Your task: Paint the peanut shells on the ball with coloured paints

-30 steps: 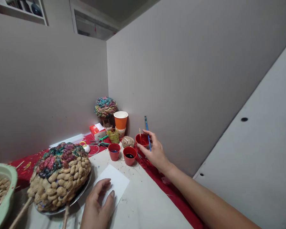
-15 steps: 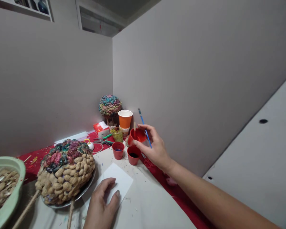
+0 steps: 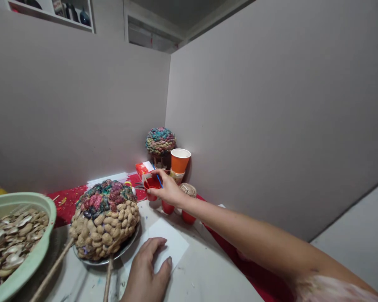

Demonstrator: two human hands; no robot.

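My right hand (image 3: 170,189) reaches across the table and grips a red cup (image 3: 151,196) by its rim. A blue paintbrush (image 3: 159,181) and a thin wooden stick stand up at that cup. Two more red cups, one nearer (image 3: 167,208) and one further right (image 3: 188,217), are partly hidden behind my wrist and forearm. My left hand (image 3: 148,268) rests with fingers apart over a white paper sheet (image 3: 174,241), holding nothing. To its left, a dome of peanuts (image 3: 105,222), partly painted pink, green and purple on top, sits on a metal plate (image 3: 96,263).
A green basin (image 3: 47,214) of peanut shells stands at the left. At the back are a small painted peanut tree (image 3: 160,141), stacked paper cups (image 3: 180,161), a tissue pack (image 3: 142,168) and a twine ball (image 3: 189,190). Grey panels (image 3: 239,105) enclose the table. Twine-wrapped sticks (image 3: 108,279) extend from the dome.
My right hand has carried the red cup leftward, from behind the other cups to their left side. The view has turned somewhat left. My left hand keeps its pose over the paper.
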